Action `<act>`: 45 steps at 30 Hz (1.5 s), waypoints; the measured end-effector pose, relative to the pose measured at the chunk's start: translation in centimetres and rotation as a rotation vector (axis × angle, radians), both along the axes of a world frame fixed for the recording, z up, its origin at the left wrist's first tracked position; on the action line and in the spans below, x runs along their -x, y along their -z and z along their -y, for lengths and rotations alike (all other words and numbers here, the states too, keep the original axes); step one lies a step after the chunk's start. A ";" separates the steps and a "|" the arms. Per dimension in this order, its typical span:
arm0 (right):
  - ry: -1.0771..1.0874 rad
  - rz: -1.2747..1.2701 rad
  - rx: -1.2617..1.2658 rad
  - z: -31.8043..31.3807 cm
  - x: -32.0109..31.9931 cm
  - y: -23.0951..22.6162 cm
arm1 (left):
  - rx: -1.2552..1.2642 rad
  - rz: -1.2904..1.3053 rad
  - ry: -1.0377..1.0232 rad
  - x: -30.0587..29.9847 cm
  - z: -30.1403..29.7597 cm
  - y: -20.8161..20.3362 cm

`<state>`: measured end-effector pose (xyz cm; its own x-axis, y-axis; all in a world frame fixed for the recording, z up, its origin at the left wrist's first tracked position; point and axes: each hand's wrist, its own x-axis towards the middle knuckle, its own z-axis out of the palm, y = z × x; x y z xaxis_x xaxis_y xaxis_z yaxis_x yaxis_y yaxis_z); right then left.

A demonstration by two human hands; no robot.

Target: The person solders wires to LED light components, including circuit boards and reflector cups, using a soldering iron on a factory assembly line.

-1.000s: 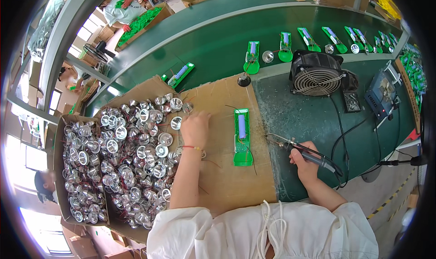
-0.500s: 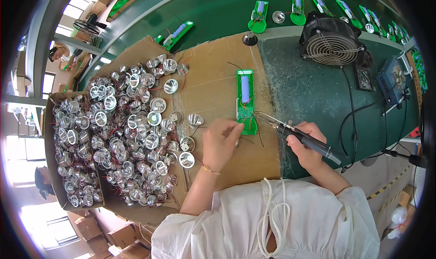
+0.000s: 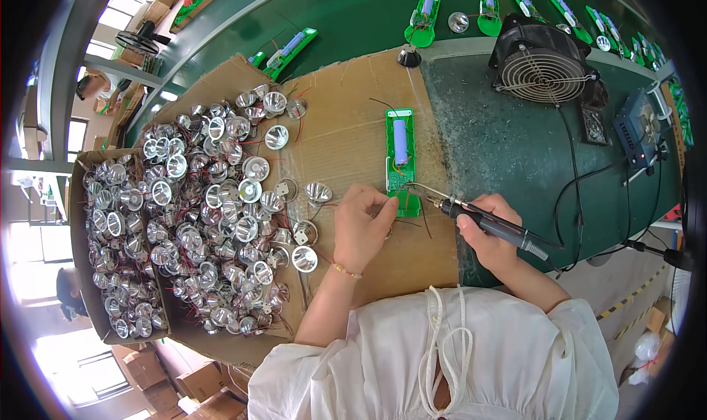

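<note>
While hands work, green circuit board [image 3: 400, 158] carries a blue battery.

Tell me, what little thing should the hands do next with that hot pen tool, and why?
Probably ease the soldering iron tip a touch further onto the lower end of the green circuit board. The right hand grips the iron with its tip right at that end, and the left hand pinches something there, seemingly thin wires, though they are too small to tell. Everything looks lined up for a joint.
</note>
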<state>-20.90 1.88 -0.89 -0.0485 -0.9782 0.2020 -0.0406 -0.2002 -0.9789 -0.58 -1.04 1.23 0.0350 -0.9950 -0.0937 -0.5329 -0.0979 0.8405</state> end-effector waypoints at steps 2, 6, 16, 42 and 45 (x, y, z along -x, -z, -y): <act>0.001 0.006 -0.014 0.0 0.0 0.1 | 0.047 0.045 0.013 0.1 0.1 -0.1; 0.031 0.076 -0.091 -0.3 0.1 0.1 | 0.059 0.052 0.016 0.1 0.2 0.0; 0.044 0.102 -0.089 -0.6 0.8 -0.1 | 0.057 0.024 0.036 -0.4 0.0 -0.4; -0.027 0.066 -0.138 0.5 -0.5 0.6 | 0.156 0.055 0.045 -0.7 0.6 0.6; -0.024 0.065 -0.164 0.6 -0.4 0.5 | 0.124 0.048 0.034 -0.5 0.6 0.4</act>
